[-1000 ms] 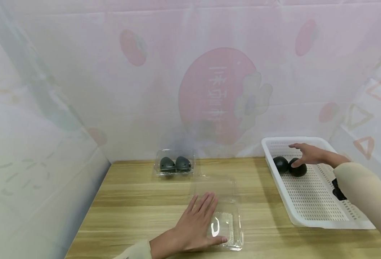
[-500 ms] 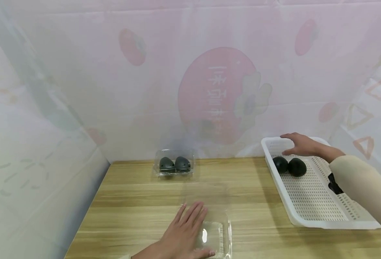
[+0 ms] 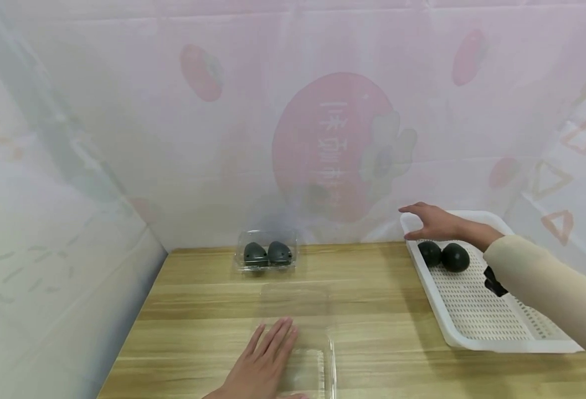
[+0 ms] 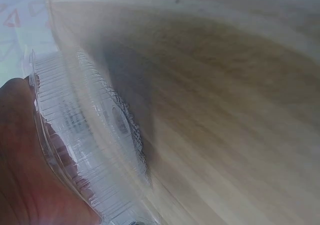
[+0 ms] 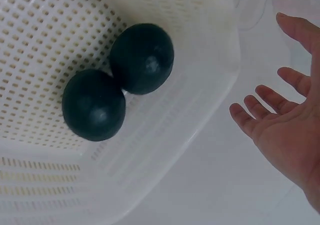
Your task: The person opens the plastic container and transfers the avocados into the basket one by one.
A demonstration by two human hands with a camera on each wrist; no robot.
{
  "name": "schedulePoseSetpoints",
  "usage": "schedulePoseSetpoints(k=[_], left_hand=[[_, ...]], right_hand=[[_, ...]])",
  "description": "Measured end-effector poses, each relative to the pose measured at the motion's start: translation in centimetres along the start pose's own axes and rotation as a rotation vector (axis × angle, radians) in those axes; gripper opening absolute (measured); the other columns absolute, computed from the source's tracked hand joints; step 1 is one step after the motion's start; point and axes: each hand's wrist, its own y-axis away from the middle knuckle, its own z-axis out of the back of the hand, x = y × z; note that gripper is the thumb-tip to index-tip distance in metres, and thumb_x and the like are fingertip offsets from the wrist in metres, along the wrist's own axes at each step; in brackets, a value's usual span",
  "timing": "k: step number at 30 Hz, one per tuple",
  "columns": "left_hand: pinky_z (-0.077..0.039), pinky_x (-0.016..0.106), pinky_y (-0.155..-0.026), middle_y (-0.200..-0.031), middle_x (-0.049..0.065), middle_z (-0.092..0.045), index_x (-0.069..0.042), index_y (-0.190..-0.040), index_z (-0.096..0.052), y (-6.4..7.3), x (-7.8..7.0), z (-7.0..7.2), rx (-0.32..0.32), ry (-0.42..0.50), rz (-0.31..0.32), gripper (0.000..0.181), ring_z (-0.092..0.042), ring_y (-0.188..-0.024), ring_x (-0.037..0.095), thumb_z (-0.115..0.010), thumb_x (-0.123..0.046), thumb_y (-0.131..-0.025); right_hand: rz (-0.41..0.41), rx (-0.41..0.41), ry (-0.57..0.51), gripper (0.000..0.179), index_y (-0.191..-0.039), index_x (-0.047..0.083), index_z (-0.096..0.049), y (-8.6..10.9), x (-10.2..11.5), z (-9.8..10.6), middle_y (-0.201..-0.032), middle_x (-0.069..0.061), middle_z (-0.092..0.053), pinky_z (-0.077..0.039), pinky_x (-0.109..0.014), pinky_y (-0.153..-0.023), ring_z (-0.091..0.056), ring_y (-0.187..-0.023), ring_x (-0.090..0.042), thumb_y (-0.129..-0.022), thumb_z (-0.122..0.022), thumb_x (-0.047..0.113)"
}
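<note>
My left hand (image 3: pixel 255 368) lies with straight fingers on a clear plastic clamshell box (image 3: pixel 303 371) near the table's front. Its thin lid (image 3: pixel 293 302) lies unfolded toward the back. The left wrist view has the box's ribbed wall (image 4: pixel 80 120) close up, with fingers seen through it. My right hand (image 3: pixel 435 223) is spread above the back left rim of a white perforated basket (image 3: pixel 512 344), touching nothing I can see. Two dark green, smooth, avocado-like ovals sit side by side in that basket, one nearer the hand (image 5: pixel 142 58) and one farther (image 5: pixel 94 105).
A closed clear box (image 3: pixel 265 266) with two dark avocado-like ovals (image 3: pixel 279 253) stands at the table's back edge. The wooden table (image 3: pixel 198 321) meets printed cloth walls (image 3: pixel 223 166) behind and to the left. A black object (image 3: pixel 494 282) shows beside the right sleeve.
My left hand and the unfolded clear box have slid left and toward me. The right hand has drawn left, from over the ovals to the basket's rim, holding nothing.
</note>
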Motion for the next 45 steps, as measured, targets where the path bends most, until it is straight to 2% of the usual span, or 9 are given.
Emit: schedulePoseSetpoints(k=[1,6,12,16,23,26,31,42,45], left_hand=[[0.001,0.047,-0.131,-0.165,0.014,-0.045,-0.006,-0.159,-0.044,0.3,0.1,0.0,-0.007,-0.001,0.003,0.107,-0.042,-0.152,0.028,-0.031,-0.09,-0.094],[0.0,0.047,-0.132,-0.165,0.014,-0.044,-0.005,-0.16,-0.041,1.6,1.0,-0.1,-0.017,0.004,0.003,0.11,-0.041,-0.152,0.028,-0.029,-0.092,-0.093],[-0.012,0.046,-0.13,-0.164,0.013,-0.045,-0.006,-0.16,-0.037,3.2,2.1,-0.2,-0.045,-0.034,-0.001,0.114,-0.04,-0.151,0.026,-0.023,-0.095,-0.09],[-0.005,0.045,-0.132,-0.162,0.013,-0.045,-0.006,-0.161,-0.034,4.2,2.7,-0.3,-0.061,-0.04,-0.006,0.111,-0.038,-0.151,0.026,-0.02,-0.093,-0.093],[-0.011,0.045,-0.131,-0.16,0.013,-0.049,-0.005,-0.158,-0.04,6.3,4.0,-0.6,-0.121,-0.041,-0.002,0.106,-0.041,-0.15,0.027,-0.021,-0.089,-0.096],[-0.01,0.044,-0.132,-0.159,0.013,-0.05,-0.006,-0.158,-0.042,7.3,4.7,-0.5,-0.138,-0.031,0.013,0.104,-0.037,-0.153,0.025,-0.022,-0.088,-0.097],[-0.006,0.041,-0.132,-0.16,0.012,-0.048,-0.007,-0.159,-0.041,9.2,6.0,-0.3,-0.128,-0.011,0.047,0.104,-0.023,-0.161,0.021,-0.026,-0.088,-0.096],[0.001,0.038,-0.132,-0.161,0.015,-0.044,-0.002,-0.159,-0.04,12.7,10.2,0.3,-0.083,0.033,0.074,0.115,-0.013,-0.163,0.018,-0.04,-0.093,-0.089],[0.005,0.037,-0.131,-0.167,0.013,-0.036,-0.002,-0.161,-0.035,13.5,11.5,0.4,-0.065,0.053,0.091,0.12,-0.008,-0.164,0.017,-0.044,-0.095,-0.085]], right_hand=[[0.004,0.003,0.001,0.077,-0.154,-0.009,-0.046,-0.2,0.3,-0.1,-0.153,-0.038,-0.045,-0.042,-0.07,-0.109,-0.045,-0.14,-0.057,-0.096,-0.08,0.028],[0.032,0.007,0.001,0.077,-0.155,-0.008,-0.046,-0.9,1.5,-0.3,-0.154,-0.036,-0.046,-0.043,-0.069,-0.108,-0.047,-0.14,-0.055,-0.096,-0.08,0.028],[0.067,0.012,-0.002,0.073,-0.155,-0.007,-0.046,-1.3,2.3,-0.7,-0.154,-0.034,-0.048,-0.044,-0.067,-0.108,-0.047,-0.14,-0.052,-0.097,-0.079,0.025],[0.082,0.015,-0.013,0.074,-0.155,-0.006,-0.047,-1.4,2.8,-0.9,-0.154,-0.034,-0.048,-0.044,-0.066,-0.109,-0.047,-0.141,-0.052,-0.097,-0.079,0.026],[0.089,0.041,-0.039,0.073,-0.156,-0.005,-0.046,-1.6,3.7,-1.5,-0.154,-0.034,-0.047,-0.044,-0.065,-0.11,-0.047,-0.141,-0.051,-0.098,-0.079,0.024],[0.089,0.051,-0.035,0.074,-0.157,-0.005,-0.045,-1.6,3.9,-1.5,-0.155,-0.034,-0.046,-0.045,-0.065,-0.109,-0.048,-0.141,-0.051,-0.098,-0.079,0.025],[0.085,0.06,-0.036,0.074,-0.157,-0.004,-0.045,-1.6,4.2,-1.6,-0.155,-0.034,-0.045,-0.045,-0.065,-0.109,-0.048,-0.141,-0.051,-0.098,-0.078,0.026],[0.097,0.077,-0.035,0.076,-0.158,-0.004,-0.043,-2.0,4.8,-2.0,-0.156,-0.034,-0.044,-0.045,-0.064,-0.109,-0.047,-0.142,-0.051,-0.098,-0.078,0.028],[0.096,0.081,-0.033,0.076,-0.158,-0.004,-0.043,-2.2,4.8,-2.3,-0.157,-0.034,-0.043,-0.045,-0.064,-0.11,-0.045,-0.143,-0.052,-0.098,-0.078,0.027]])
